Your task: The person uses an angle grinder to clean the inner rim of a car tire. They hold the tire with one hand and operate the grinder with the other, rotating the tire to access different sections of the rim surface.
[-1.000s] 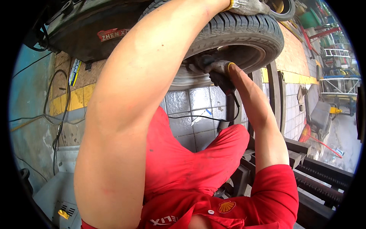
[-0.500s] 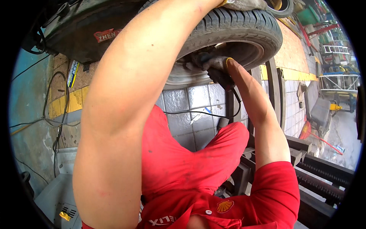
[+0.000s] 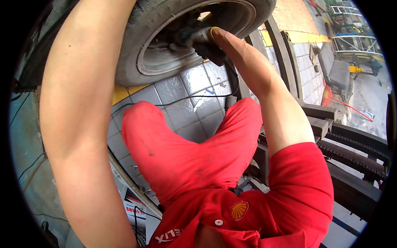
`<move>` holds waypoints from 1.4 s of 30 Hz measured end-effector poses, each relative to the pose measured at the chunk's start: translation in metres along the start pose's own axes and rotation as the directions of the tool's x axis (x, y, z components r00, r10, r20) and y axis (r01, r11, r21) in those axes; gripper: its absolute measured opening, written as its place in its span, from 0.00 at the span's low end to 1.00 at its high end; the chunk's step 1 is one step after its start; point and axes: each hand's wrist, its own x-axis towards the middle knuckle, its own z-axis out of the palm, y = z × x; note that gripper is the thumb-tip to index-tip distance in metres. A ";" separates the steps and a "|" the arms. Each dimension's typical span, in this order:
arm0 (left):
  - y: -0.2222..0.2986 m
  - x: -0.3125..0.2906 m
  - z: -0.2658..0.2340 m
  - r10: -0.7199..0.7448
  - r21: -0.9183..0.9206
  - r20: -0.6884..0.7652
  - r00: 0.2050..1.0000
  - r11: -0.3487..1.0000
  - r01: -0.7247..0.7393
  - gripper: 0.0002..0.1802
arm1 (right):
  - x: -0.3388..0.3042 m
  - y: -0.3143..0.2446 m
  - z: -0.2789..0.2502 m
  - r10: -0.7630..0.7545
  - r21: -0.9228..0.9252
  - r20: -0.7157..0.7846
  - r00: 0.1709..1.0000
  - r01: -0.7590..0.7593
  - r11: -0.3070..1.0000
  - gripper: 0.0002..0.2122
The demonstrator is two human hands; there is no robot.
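A tyre [image 3: 129, 56] on a grey wheel rim [image 3: 159, 63] fills the upper middle of the view. My right hand [image 3: 202, 37], in a light work glove with a yellow cuff, is closed around a black corded power tool [image 3: 214, 54]. The tool's head reaches inside the rim, where it is dark and blurred, so its exact kind cannot be made out. A black cord [image 3: 175, 100] runs from its rear across the floor. My left arm [image 3: 84, 82] stretches up past the tyre's left side, and its hand lies beyond the top edge.
Grey floor tiles [image 3: 192, 80] lie under the wheel and between my red-clad knees. Dark metal beams [image 3: 285, 62] of a frame stand on the right. Farther right are a red-handled broom [image 3: 327, 96] and white racks [image 3: 357, 43]. A printed box [image 3: 134, 211] sits at the lower left.
The view has shifted, so the wheel appears farther up and left, with more of the rim's inside showing. My left hand, on the tyre's top before, has left the picture. My right hand still holds the tool.
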 end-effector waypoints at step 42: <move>0.017 -0.001 -0.012 -0.424 -0.334 0.149 0.894 0.829 0.448 0.29 | -0.019 -0.009 0.005 -0.015 0.030 -0.076 0.997 0.017 0.999 0.09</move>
